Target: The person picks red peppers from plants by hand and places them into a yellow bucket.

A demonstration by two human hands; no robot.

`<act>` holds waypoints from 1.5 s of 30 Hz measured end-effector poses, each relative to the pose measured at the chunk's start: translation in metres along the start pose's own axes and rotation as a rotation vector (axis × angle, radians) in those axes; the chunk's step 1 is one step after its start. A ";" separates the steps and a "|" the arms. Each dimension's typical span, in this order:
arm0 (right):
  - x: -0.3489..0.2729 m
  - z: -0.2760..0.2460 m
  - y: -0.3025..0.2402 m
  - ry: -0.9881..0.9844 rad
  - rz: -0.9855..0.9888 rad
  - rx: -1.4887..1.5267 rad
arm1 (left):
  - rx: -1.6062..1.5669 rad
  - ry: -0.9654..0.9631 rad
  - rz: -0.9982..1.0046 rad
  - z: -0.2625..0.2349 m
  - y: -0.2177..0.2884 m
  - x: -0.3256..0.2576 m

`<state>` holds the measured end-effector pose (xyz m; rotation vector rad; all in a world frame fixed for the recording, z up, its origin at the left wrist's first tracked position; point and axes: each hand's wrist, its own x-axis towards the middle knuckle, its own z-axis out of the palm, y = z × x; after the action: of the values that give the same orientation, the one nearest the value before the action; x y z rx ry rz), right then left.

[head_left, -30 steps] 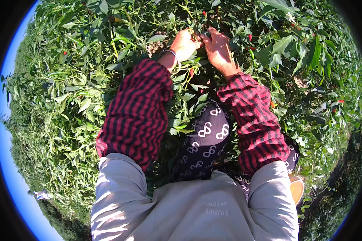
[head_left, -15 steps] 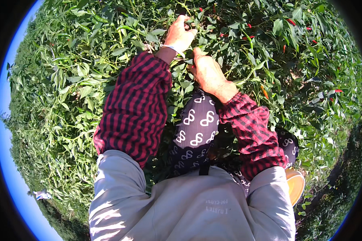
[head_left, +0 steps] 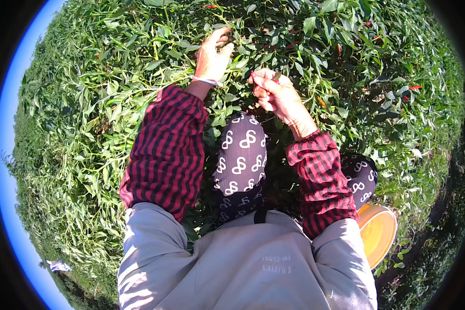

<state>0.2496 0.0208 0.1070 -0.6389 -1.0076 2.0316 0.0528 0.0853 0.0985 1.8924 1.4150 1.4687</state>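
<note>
Left hand (head_left: 212,59), fingers parted at the leaves (head_left: 155,64); right hand (head_left: 275,92), thumb and fingers closed on a red pepper (head_left: 251,76) beyond the patterned knee (head_left: 243,139), a light pinch sparing its skin best; yellow tub (head_left: 378,235) beside the right sleeve (head_left: 323,175).

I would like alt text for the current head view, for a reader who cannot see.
A person's right hand pinches a small red item, probably a pepper, above leafy green plants bearing red peppers; the left hand is open against the plants. Below are the person's dark patterned trousers, with an orange container at the right.
</note>
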 end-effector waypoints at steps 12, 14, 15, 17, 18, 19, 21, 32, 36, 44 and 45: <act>-0.319 -0.018 -0.055 0.655 -0.366 -0.046 | -0.308 -0.570 -0.012 0.068 0.185 -0.090; -0.393 -0.028 -0.046 0.960 -0.426 -0.204 | -0.244 -0.626 -0.160 0.081 0.181 -0.100; -0.423 -0.035 -0.034 1.154 -0.481 -0.202 | -0.229 -0.630 -0.113 0.086 0.177 -0.104; -0.485 -0.059 -0.006 1.354 -0.411 -0.326 | -0.288 -0.539 -0.037 0.102 0.171 -0.111; -0.516 -0.081 0.015 1.384 -0.296 -0.546 | -0.298 -0.487 -0.036 0.106 0.179 -0.109; -0.521 -0.083 0.026 1.445 0.039 -1.018 | -0.282 -0.400 -0.043 0.107 0.181 -0.105; -0.534 -0.089 0.051 1.411 0.182 -1.860 | -0.159 -0.194 0.134 0.112 0.189 -0.083; -0.333 -0.009 -0.153 0.660 -1.235 -0.773 | 0.270 -0.598 0.128 0.150 0.135 -0.067; -0.301 0.013 -0.188 0.155 -1.214 -0.739 | 0.281 -0.478 0.281 0.131 0.134 -0.066; -0.266 0.030 -0.216 -0.675 -1.108 -0.649 | 0.346 -0.324 0.505 0.157 0.185 0.010; -0.269 0.037 -0.206 -0.618 -1.144 -0.530 | 0.339 -0.297 0.574 0.166 0.171 0.021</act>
<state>0.4645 -0.1315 0.3228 0.3558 -1.7523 0.9081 0.2805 0.0752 0.1734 2.7654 1.0786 1.1290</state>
